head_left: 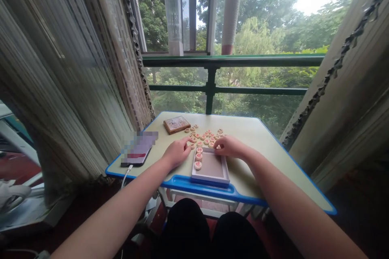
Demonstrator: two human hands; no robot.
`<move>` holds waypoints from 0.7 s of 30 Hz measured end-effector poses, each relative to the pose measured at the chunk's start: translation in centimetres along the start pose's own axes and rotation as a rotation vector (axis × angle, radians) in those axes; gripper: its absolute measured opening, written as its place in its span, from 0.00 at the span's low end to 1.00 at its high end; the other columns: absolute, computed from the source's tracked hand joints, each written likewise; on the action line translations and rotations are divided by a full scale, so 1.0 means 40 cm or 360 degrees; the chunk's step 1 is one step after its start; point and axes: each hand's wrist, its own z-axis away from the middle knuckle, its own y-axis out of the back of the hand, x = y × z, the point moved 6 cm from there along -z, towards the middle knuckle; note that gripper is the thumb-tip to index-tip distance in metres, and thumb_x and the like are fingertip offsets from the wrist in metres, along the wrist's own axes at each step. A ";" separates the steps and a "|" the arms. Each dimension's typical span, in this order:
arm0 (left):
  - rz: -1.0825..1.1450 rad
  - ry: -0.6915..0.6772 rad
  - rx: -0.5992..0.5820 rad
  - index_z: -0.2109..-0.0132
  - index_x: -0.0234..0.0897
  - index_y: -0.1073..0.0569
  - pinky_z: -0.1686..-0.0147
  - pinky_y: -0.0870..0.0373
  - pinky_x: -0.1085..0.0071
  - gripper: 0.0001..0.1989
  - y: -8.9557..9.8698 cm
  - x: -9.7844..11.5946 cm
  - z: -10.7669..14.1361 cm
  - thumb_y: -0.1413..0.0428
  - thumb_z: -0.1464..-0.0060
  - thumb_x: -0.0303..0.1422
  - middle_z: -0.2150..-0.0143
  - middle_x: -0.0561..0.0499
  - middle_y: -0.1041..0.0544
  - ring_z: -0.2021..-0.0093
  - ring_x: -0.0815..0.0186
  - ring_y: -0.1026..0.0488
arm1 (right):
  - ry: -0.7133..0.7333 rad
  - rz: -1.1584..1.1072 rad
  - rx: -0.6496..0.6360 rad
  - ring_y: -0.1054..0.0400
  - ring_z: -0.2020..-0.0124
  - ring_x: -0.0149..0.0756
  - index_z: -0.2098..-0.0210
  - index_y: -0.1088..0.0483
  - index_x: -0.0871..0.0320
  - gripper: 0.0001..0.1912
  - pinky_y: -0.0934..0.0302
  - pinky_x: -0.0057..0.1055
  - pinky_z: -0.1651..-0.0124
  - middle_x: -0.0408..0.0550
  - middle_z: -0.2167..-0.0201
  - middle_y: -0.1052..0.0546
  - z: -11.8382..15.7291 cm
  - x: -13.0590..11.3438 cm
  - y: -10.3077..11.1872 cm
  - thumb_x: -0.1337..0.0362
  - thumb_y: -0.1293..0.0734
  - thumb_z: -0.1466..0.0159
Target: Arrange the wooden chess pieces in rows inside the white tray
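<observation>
My left hand [178, 152] rests on the table left of a pile of round Chinese chess pieces [206, 141], pale with red characters. Its index finger stretches out to touch a piece at the pile's near left side. My right hand [231, 146] is over the back right corner of a shallow open box [225, 170]. Thumb and fingers are pinched together at the pile's near right edge; whatever lies between them is hidden. Inside the box, three pieces [198, 156] stand in a column along the left wall, red characters facing up.
A flat brown box lid [176, 124] with a picture lies behind the pile. On the left, a phone [140, 150] is plugged into a white cable [125, 175]. The pale table [243, 123] has a blue rim, with a green railing [258, 61] and curtains beyond.
</observation>
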 end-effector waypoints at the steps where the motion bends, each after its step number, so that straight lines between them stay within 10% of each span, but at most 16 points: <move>1: -0.0055 -0.0015 0.0014 0.51 0.38 0.30 0.70 0.38 0.72 0.16 0.005 0.005 -0.006 0.53 0.45 0.32 0.72 0.52 0.25 0.71 0.66 0.29 | 0.0017 -0.0004 0.0003 0.37 0.76 0.29 0.67 0.23 0.58 0.10 0.46 0.24 0.72 0.45 0.74 0.25 0.001 -0.002 0.001 0.65 0.33 0.48; 12: -0.0182 -0.0508 -0.0006 0.59 0.36 0.25 0.55 0.34 0.69 0.14 -0.008 0.096 -0.237 0.53 0.47 0.27 0.59 0.47 0.23 0.56 0.63 0.29 | 0.0030 0.0026 0.0166 0.38 0.77 0.28 0.70 0.23 0.57 0.09 0.46 0.24 0.71 0.44 0.77 0.25 -0.006 0.004 0.000 0.67 0.35 0.48; 21: 0.0083 -0.0489 -0.0116 0.61 0.35 0.23 0.57 0.34 0.69 0.13 -0.052 0.051 -0.218 0.51 0.49 0.29 0.64 0.49 0.23 0.63 0.65 0.29 | -0.0176 -0.0021 0.0380 0.37 0.77 0.29 0.68 0.23 0.57 0.13 0.48 0.25 0.72 0.45 0.78 0.25 -0.007 0.055 0.042 0.65 0.40 0.43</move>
